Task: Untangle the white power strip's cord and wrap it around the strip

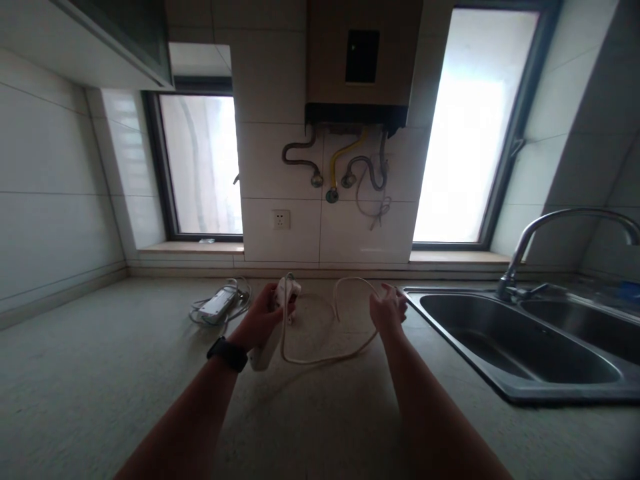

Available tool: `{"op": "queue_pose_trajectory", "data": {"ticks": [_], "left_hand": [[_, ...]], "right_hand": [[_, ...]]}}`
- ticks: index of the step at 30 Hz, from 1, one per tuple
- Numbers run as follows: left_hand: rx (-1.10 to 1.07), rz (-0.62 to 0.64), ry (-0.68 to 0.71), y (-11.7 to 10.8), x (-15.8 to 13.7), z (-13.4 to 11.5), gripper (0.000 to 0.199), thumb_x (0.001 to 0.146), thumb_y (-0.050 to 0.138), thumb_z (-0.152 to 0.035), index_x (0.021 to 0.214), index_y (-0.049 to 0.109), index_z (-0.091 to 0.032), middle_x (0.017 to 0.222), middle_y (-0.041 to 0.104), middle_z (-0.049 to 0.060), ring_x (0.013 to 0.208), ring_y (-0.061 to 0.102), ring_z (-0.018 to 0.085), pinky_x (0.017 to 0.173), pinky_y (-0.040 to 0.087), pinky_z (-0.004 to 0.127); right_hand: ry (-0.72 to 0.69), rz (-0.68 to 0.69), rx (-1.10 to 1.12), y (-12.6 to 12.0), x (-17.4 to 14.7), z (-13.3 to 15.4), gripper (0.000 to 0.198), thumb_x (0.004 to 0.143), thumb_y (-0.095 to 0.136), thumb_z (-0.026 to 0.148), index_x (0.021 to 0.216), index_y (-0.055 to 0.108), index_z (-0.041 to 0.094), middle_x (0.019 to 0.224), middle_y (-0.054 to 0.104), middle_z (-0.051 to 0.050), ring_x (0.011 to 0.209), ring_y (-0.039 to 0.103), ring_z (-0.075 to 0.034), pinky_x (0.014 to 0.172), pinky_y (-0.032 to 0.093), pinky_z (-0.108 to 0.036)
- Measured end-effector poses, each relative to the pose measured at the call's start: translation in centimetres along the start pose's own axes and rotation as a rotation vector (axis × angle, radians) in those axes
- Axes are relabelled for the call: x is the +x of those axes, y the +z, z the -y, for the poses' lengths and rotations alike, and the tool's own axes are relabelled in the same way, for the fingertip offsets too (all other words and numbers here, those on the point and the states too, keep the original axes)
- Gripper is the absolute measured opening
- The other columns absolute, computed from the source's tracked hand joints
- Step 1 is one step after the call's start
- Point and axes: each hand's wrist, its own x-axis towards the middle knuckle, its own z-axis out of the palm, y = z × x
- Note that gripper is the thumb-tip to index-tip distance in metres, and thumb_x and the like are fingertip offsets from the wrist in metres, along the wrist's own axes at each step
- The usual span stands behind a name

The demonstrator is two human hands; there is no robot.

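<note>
White plastic shows on both sides of the left hand (265, 315): a long, narrow, white power strip (265, 355) is held above the pale speckled countertop (100, 400), left of the scene's middle. Its long axis runs aslant, from a near-left end below the wrist to a far-right end beyond the fingers, so the far end points toward the tiled wall (280, 243) and a little to the right. The left fingers and thumb are closed around the strip's far part.

From that far end a thin, off-white cord (320, 361) arches over, drops on the strip's right side and sweeps in a low curve rightward to the right hand (389, 310). There the fingers are curled together on the cord; exactly which fingertips pinch it is too blurred to tell. Beyond this grip the cord loops back to the left.

Left of the left hand, a second white oblong power strip (219, 305) lies within its coiled grey cable (245, 300), its long axis also slanting toward the far right.
</note>
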Motion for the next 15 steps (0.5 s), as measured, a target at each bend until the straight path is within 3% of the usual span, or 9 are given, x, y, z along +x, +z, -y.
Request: {"op": "queue_pose_trajectory", "data": {"ticks": [4, 7, 8, 9, 12, 13, 15], "left_hand": [[0.081, -0.026, 0.012, 0.3, 0.3, 0.5, 0.044, 0.083, 0.075, -0.042, 0.118, 0.060, -0.020, 0.107, 0.069, 0.008, 0.098, 0.064, 0.025, 0.086, 0.048, 0.035], [0.128, -0.067, 0.048, 0.7, 0.4, 1.0, 0.047, 0.081, 0.077, -0.042, 0.118, 0.059, -0.020, 0.110, 0.068, 0.009, 0.100, 0.064, 0.026, 0.088, 0.047, 0.037], [0.147, -0.085, 0.055, 0.9, 0.4, 1.1, 0.047, 0.081, 0.077, -0.042, 0.118, 0.058, -0.020, 0.110, 0.068, 0.009, 0.100, 0.063, 0.026, 0.089, 0.047, 0.037], [0.169, -0.101, 0.060, 1.1, 0.3, 1.2, 0.048, 0.080, 0.078, -0.041, 0.118, 0.058, -0.020, 0.110, 0.067, 0.009, 0.100, 0.063, 0.026, 0.090, 0.046, 0.038], [0.235, -0.137, 0.089, 1.5, 0.2, 1.4, 0.049, 0.079, 0.078, -0.039, 0.119, 0.057, -0.019, 0.113, 0.065, 0.011, 0.104, 0.061, 0.027, 0.092, 0.045, 0.039], [0.251, -0.153, 0.100, 1.6, 0.2, 1.5, 0.049, 0.081, 0.077, -0.039, 0.120, 0.057, -0.018, 0.116, 0.063, 0.012, 0.107, 0.060, 0.028, 0.094, 0.044, 0.040], [0.223, -0.171, 0.095, 1.9, 0.3, 1.9, 0.049, 0.083, 0.073, -0.038, 0.124, 0.056, -0.017, 0.121, 0.060, 0.015, 0.114, 0.056, 0.029, 0.099, 0.040, 0.042]], "right_hand": [[-0.195, 0.126, 0.066, 1.0, -3.1, 2.3, 0.027, 0.084, 0.054, 0.034, 0.103, 0.067, 0.021, 0.109, 0.063, -0.013, 0.116, 0.054, -0.030, 0.104, 0.039, -0.042], [-0.382, 0.061, 0.222, 1.1, -6.4, 4.5, 0.025, 0.086, 0.055, 0.038, 0.100, 0.063, 0.020, 0.111, 0.061, -0.013, 0.105, 0.056, -0.028, 0.097, 0.043, -0.042], [-0.448, 0.099, 0.299, 1.0, -7.6, 5.3, 0.023, 0.087, 0.055, 0.039, 0.099, 0.061, 0.020, 0.108, 0.061, -0.012, 0.099, 0.057, -0.026, 0.092, 0.046, -0.040], [-0.498, 0.184, 0.386, 0.9, -8.8, 6.0, 0.019, 0.088, 0.055, 0.038, 0.096, 0.059, 0.021, 0.102, 0.062, -0.009, 0.090, 0.057, -0.023, 0.084, 0.048, -0.036], [-0.613, 0.619, 0.547, 0.5, -12.1, 7.7, 0.016, 0.094, 0.054, 0.037, 0.092, 0.058, 0.022, 0.087, 0.061, -0.002, 0.076, 0.057, -0.017, 0.069, 0.047, -0.028], [-0.623, 0.704, 0.561, 0.4, -12.9, 8.0, 0.016, 0.093, 0.057, 0.037, 0.093, 0.059, 0.021, 0.090, 0.062, -0.002, 0.076, 0.057, -0.016, 0.066, 0.046, -0.027], [-0.575, 0.750, 0.561, 0.2, -14.2, 8.5, 0.019, 0.089, 0.064, 0.038, 0.094, 0.056, 0.022, 0.090, 0.061, -0.001, 0.074, 0.057, -0.015, 0.062, 0.045, -0.025]]}}
